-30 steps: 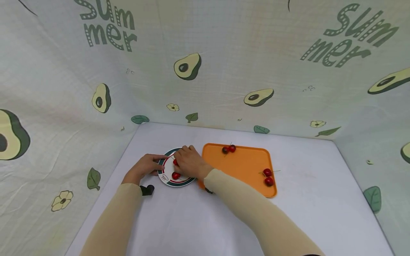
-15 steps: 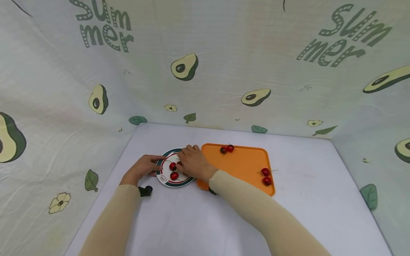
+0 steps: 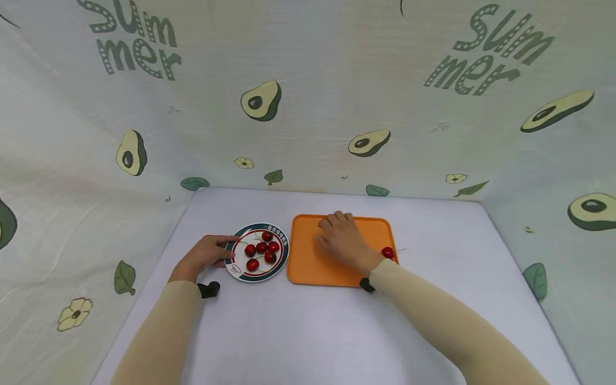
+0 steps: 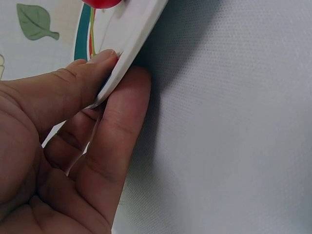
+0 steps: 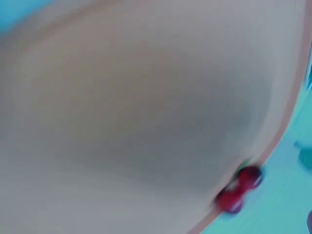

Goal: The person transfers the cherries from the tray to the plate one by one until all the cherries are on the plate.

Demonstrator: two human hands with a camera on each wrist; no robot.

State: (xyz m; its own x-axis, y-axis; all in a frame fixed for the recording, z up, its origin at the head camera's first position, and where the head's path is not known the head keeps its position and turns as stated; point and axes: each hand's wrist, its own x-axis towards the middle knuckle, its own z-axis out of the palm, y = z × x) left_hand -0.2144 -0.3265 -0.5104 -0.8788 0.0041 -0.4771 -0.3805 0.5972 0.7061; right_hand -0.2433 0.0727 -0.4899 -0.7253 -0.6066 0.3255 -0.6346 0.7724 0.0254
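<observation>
Cherries [image 3: 261, 247] sit on round plate [image 3: 285, 250], rim pinched by left hand [image 3: 204, 254]; tilting it could roll them off. Right hand [image 3: 347, 243] over orange tray [image 3: 305, 259]; grip hidden, can't tell.

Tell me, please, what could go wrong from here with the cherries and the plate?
The left hand pinches the rim of the plate; if it lifts, the plate might tilt and the cherries on it could roll.
In the head view, the right sleeve appears close to a cherry at the right edge of the tray, so it may knock it off.
</observation>
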